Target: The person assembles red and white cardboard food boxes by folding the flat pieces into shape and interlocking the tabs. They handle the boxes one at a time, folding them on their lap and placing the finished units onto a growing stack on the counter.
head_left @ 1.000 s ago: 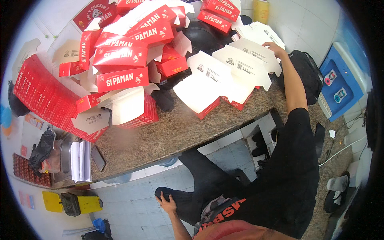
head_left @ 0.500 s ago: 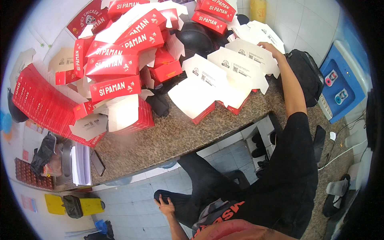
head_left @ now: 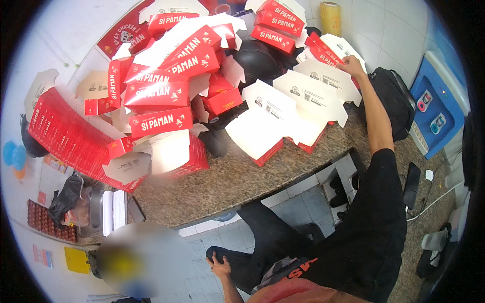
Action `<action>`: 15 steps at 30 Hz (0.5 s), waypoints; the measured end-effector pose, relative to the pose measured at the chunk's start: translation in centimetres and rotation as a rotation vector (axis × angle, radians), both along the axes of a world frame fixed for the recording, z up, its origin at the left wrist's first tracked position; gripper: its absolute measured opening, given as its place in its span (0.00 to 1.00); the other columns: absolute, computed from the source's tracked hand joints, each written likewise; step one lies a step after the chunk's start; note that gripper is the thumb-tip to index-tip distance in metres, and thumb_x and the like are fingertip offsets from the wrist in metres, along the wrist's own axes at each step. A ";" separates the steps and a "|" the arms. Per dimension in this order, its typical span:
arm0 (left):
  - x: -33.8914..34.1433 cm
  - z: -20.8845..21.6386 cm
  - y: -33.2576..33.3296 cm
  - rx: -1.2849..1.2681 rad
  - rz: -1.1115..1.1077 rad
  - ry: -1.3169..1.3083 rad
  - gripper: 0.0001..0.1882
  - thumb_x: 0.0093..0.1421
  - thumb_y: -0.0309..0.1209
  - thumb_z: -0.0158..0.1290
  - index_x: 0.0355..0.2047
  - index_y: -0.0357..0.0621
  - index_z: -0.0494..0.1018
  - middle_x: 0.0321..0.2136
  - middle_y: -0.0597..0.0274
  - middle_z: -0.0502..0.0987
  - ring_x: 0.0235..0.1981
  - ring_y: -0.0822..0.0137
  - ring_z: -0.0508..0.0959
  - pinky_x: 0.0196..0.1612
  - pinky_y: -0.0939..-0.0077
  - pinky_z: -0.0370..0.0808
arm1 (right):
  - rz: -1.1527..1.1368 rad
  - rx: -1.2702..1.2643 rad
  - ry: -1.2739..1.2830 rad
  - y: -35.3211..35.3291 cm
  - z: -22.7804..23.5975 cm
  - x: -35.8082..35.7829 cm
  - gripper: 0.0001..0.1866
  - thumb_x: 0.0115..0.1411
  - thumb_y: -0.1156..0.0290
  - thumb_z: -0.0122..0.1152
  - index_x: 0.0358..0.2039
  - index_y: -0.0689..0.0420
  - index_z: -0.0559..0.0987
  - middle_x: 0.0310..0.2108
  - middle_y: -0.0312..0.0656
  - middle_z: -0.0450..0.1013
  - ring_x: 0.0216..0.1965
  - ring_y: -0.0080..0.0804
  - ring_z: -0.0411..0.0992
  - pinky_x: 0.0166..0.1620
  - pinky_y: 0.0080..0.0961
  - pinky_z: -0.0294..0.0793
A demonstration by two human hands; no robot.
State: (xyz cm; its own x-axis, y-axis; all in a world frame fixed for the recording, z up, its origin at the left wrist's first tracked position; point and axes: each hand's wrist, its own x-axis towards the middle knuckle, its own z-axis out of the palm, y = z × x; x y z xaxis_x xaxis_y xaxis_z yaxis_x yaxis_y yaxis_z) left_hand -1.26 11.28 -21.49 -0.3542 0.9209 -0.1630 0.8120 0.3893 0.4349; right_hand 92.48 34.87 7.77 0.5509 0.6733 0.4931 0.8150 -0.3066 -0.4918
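Note:
My right arm reaches over the counter to the back right. My right hand has its fingers bent around the near edge of a red and white folding food box, whose printed red side faces me; its thumb is partly hidden. In front of that hand stand several open boxes with raised white flaps, among them one open food box near the counter's front edge. My left hand rests on my knee below the counter, fingers apart, holding nothing.
A heap of red boxes covers the left of the speckled counter, beside a curved stack of nested boxes. A black bag and blue tray stand right. A yellow roll is behind. A blurred patch hides the lower left.
My right hand has shifted on the back-right boxes, and a red printed side now shows there. The view has moved slightly, so the whole scene sits further right. My left hand stays on my knee.

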 end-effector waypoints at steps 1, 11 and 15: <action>-0.5 -0.7 0.0 0.013 -0.004 -0.001 0.35 0.57 0.42 0.62 0.65 0.63 0.66 0.73 0.43 0.49 0.62 0.32 0.67 0.62 0.44 0.68 | -0.006 0.029 0.144 -0.1 0.2 0.0 0.21 0.55 0.52 0.72 0.31 0.61 0.85 0.26 0.42 0.80 0.26 0.30 0.77 0.32 0.29 0.75; -1.3 0.1 -1.4 0.084 0.015 0.016 0.40 0.58 0.47 0.60 0.70 0.62 0.60 0.73 0.41 0.47 0.65 0.31 0.62 0.66 0.42 0.62 | -0.235 0.197 -0.202 0.5 3.1 6.8 0.31 0.65 0.47 0.57 0.59 0.57 0.77 0.53 0.54 0.78 0.54 0.46 0.77 0.55 0.40 0.75; -0.1 -1.3 -0.5 -0.106 0.147 -0.050 0.50 0.60 0.58 0.56 0.75 0.70 0.41 0.74 0.41 0.42 0.63 0.24 0.64 0.65 0.41 0.65 | -0.186 0.284 -0.395 -1.3 10.1 10.8 0.27 0.65 0.54 0.57 0.58 0.59 0.77 0.52 0.53 0.78 0.53 0.43 0.77 0.55 0.38 0.75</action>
State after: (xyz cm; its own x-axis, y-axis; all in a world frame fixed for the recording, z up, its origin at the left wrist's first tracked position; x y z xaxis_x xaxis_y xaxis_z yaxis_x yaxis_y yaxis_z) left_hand -1.37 10.80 -22.75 -0.4724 0.8368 -0.2769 0.7217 0.5476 0.4235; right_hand 103.24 33.52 17.87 0.3831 0.3918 0.8365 0.8998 -0.3630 -0.2422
